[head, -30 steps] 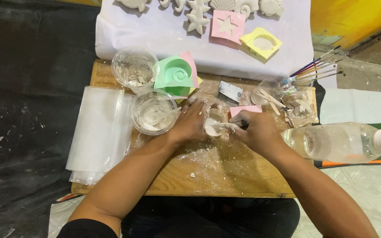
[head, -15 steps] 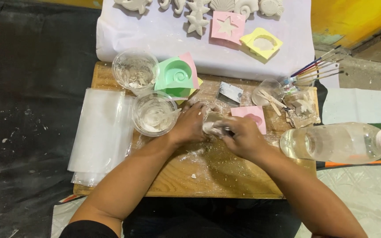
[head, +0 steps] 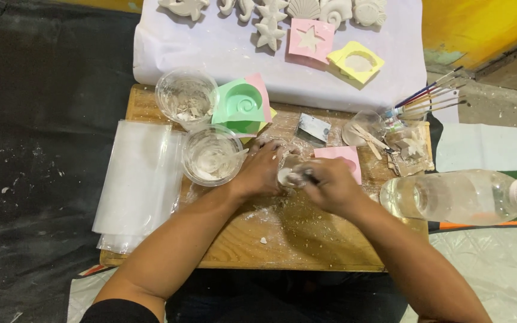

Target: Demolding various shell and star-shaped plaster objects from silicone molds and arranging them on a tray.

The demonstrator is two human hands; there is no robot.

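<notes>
Over the wooden board (head: pixel 282 239) my left hand (head: pixel 261 170) grips a small white plaster cast (head: pixel 284 176). My right hand (head: pixel 328 185) is closed on a thin dark tool (head: pixel 310 176) whose tip touches the cast. White dust and crumbs lie on the board below both hands. A pink mould (head: pixel 345 157) lies just behind my right hand. A clear cup (head: pixel 212 155) with white residue stands to the left of my left hand.
A second clear cup (head: pixel 186 96), green mould (head: pixel 242 104), metal scraper (head: pixel 313 127), brushes (head: pixel 429 96) and a lying water bottle (head: pixel 462 196) surround the board. Plastic bags (head: pixel 139 182) lie at the left. Plaster sea shapes, a pink mould (head: pixel 310 39) and a yellow mould (head: pixel 355 61) rest on a white cloth (head: pixel 210 48).
My right hand has shifted left, uncovering more of the pink mould behind it. My left hand keeps its hold on the cast.
</notes>
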